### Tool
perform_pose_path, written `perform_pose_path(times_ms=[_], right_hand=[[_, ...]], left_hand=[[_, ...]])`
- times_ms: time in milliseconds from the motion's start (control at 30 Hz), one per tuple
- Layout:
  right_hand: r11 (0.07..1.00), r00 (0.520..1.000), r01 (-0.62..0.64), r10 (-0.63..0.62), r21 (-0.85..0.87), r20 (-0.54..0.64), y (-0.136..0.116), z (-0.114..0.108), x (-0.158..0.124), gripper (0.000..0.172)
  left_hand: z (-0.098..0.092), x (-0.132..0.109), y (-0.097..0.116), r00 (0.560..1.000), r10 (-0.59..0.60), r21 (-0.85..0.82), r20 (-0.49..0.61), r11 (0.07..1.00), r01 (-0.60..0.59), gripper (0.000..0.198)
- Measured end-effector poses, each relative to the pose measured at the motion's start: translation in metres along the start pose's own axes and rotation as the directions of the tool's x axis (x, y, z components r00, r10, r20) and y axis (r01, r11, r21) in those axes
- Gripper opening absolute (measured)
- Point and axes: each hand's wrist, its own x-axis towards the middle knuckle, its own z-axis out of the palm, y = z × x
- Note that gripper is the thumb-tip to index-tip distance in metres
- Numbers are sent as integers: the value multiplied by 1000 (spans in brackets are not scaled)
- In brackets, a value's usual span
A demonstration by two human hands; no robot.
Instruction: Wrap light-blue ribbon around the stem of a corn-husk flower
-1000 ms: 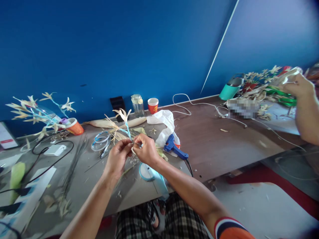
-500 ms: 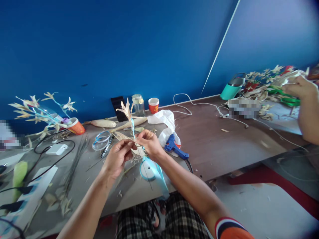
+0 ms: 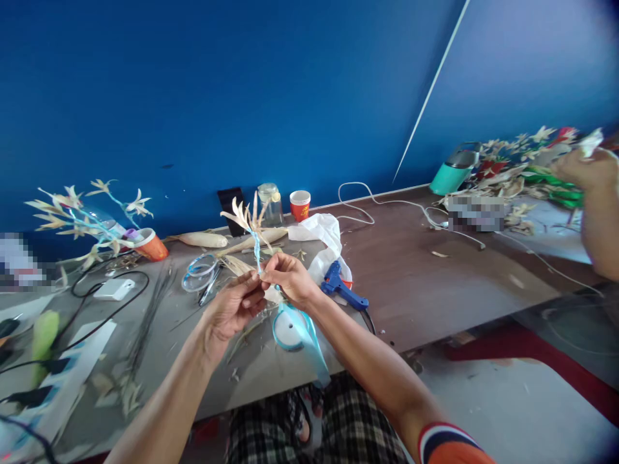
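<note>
A dried-husk flower (image 3: 247, 218) stands upright on a stem wrapped in light blue tape (image 3: 257, 248). My left hand (image 3: 236, 304) pinches the stem's lower end from the left. From the right, my right hand (image 3: 289, 278) closes its fingertips on the same spot, touching the left fingertips. Just below my right hand lies a roll of light blue ribbon (image 3: 290, 327), its loose band hanging over the table edge. A blue glue gun (image 3: 342, 289) rests right of my right hand, beside white cloth or paper (image 3: 323, 233).
Husk flowers stand in an orange cup (image 3: 152, 246) at left, near cables and a white adapter (image 3: 115, 289). A red cup (image 3: 300, 206) and glass jar (image 3: 271, 205) stand by the wall. At right are a teal container (image 3: 451, 175) and another person's hand (image 3: 587, 169).
The flower has turned, its petals now spread further left and right. The thin wire below my hands no longer shows. The other person's hand has shifted slightly.
</note>
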Motion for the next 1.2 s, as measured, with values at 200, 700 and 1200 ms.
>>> perform_pose_path(times_ms=[200, 700, 1200], right_hand=[[999, 999, -36, 36, -14, 18, -2, -1, 0, 32], [985, 985, -165, 167, 58, -29, 0, -8, 5, 30], [988, 987, -156, 156, 3, -25, 4, -11, 8, 30]], left_hand=[[1, 2, -8, 1000, 27, -124, 15, 992, -25, 6], [3, 1, -11, 980, 198, -60, 35, 979, -196, 4], [11, 1, -7, 928, 333, 144, -168, 939, -311, 12]])
